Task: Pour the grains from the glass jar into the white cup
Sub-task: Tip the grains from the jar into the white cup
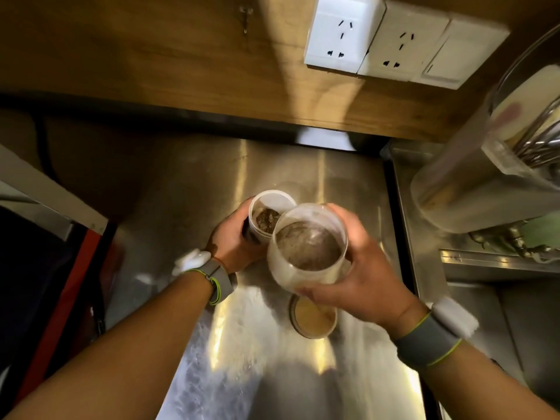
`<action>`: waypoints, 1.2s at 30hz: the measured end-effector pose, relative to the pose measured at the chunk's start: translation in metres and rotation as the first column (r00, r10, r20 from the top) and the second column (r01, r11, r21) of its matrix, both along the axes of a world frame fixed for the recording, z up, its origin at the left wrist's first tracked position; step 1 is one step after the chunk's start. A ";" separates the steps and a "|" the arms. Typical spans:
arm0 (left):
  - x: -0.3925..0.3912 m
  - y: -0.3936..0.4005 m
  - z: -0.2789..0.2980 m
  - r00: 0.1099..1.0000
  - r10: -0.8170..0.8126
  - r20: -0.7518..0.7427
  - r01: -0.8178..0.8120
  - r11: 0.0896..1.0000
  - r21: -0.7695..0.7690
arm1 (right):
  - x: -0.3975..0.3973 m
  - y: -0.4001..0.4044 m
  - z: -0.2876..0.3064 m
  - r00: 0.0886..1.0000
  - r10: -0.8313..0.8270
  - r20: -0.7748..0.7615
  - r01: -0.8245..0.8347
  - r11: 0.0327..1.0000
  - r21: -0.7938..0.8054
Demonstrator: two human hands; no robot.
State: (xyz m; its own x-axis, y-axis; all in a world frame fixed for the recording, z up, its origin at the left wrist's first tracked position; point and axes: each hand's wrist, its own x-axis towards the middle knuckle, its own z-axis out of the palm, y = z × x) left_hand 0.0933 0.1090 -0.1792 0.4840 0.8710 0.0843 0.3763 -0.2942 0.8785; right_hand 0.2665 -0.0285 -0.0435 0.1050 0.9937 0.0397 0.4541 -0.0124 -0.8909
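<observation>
My right hand (366, 280) grips the glass jar (309, 247), which is tipped with its mouth toward the white cup (274, 204). Brown grains lie against the inside of the jar. My left hand (233, 241) wraps around the side of the white cup and holds it above the steel counter (348, 189). A small heap of dark grains (266, 219) sits in the bottom of the cup. The jar's rim overlaps the cup's near right edge. Both wrists wear grey bands with white trackers.
A round wooden lid (313, 318) lies on the counter under the jar. A wooden wall with white sockets (342, 34) rises behind. At the right stand a large clear container (472, 183) and metal utensils beside a lower steel sink area (485, 298).
</observation>
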 end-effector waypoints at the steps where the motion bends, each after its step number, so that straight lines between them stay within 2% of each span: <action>1: 0.000 -0.001 0.003 1.000 0.000 0.015 0.000 1.000 -0.003 | 0.006 0.003 0.004 0.999 -0.012 0.051 0.011 1.000 0.011; 2: 0.000 0.000 0.003 0.999 -0.012 0.050 0.014 0.999 -0.041 | 0.012 0.006 0.008 0.994 -0.016 0.111 0.013 1.000 0.027; 6: -0.001 0.002 0.000 0.994 -0.038 0.098 0.041 0.999 -0.025 | 0.031 0.026 0.021 0.937 0.044 0.346 -0.059 0.998 0.031; 10: -0.001 0.003 -0.001 0.999 -0.021 0.049 0.021 1.000 0.000 | 0.040 0.049 0.028 0.808 0.058 0.586 -0.044 0.998 -0.039; 15: -0.002 0.003 -0.003 1.000 -0.002 0.023 0.002 1.000 -0.007 | 0.036 0.062 0.036 0.634 0.101 0.767 -0.040 0.994 -0.097; 18: -0.002 0.003 -0.004 1.000 -0.005 0.024 0.005 1.000 0.008 | 0.029 0.070 0.041 0.498 0.145 0.855 -0.058 0.989 -0.134; 22: 0.000 0.003 0.000 0.999 -0.005 0.032 0.004 1.000 0.024 | 0.020 0.076 0.045 0.338 0.186 0.923 -0.087 0.982 -0.166; 29: -0.003 0.003 -0.002 1.000 -0.009 0.012 0.009 1.000 -0.010 | 0.005 0.079 0.052 0.176 0.264 0.948 -0.105 0.963 -0.249; 31: -0.003 0.003 -0.003 1.000 -0.013 0.006 0.013 1.000 -0.012 | 0.000 0.079 0.055 0.147 0.235 0.961 -0.108 0.969 -0.221; 35: 0.000 0.003 -0.003 1.000 -0.014 -0.003 0.014 1.000 0.005 | -0.008 0.079 0.053 0.162 0.196 0.967 -0.093 0.979 -0.183; 36: 0.000 0.004 -0.004 1.000 -0.011 -0.005 0.011 1.000 0.005 | -0.009 0.079 0.052 0.141 0.179 0.974 -0.106 0.981 -0.165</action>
State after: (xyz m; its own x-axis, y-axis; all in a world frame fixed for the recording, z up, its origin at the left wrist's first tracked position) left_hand 0.0932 0.1127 -0.1827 0.4942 0.8651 0.0861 0.3777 -0.3028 0.8750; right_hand 0.2576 0.0508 0.0084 -0.1292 0.9901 -0.0553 0.9422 0.1400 0.3044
